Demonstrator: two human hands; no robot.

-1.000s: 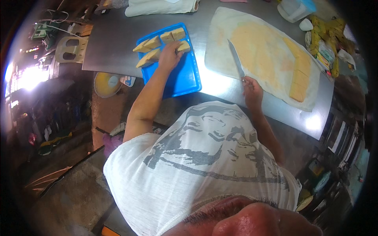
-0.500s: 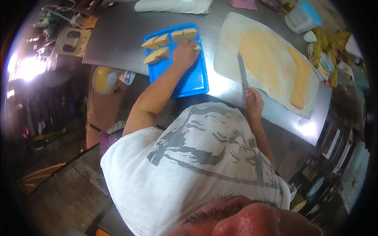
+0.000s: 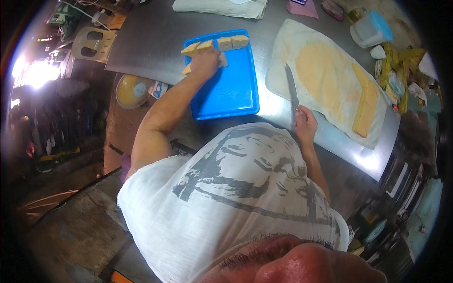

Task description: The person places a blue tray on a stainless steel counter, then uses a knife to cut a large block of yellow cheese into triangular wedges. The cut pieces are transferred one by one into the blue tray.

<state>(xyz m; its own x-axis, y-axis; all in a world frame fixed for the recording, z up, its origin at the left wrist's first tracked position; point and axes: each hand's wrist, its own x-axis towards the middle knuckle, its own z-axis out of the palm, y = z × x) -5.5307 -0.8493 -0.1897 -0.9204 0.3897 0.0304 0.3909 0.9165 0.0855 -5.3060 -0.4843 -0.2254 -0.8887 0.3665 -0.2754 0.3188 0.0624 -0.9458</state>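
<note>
A blue tray (image 3: 226, 101) lies on the metal table with several pale yellow dough pieces (image 3: 232, 43) set along its far end. Over its far left part is my left hand (image 3: 206, 63), fingers closed around a dough piece (image 3: 222, 60) whose edge shows at the right; the fingertips are partly hidden. My right hand (image 3: 306, 123) grips a long knife (image 3: 291, 85) by its handle, blade pointing away from me. That blade lies over the near left edge of a floured white cloth (image 3: 283, 56). A long yellow dough strip (image 3: 365, 106) rests on the cloth's right side.
Beyond the cloth stands a clear tub with a blue lid (image 3: 370, 29). Yellow wrappers (image 3: 391, 66) are heaped at the table's right edge. A folded white cloth (image 3: 222, 7) lies at the back. Below the left edge sits a round yellow container (image 3: 131, 91), with a plastic chair (image 3: 92, 45) farther left.
My left hand has moved left across the tray, bringing a dough piece beside those on the left. The knife stays in my right hand, nearly still. The view has shifted slightly.
</note>
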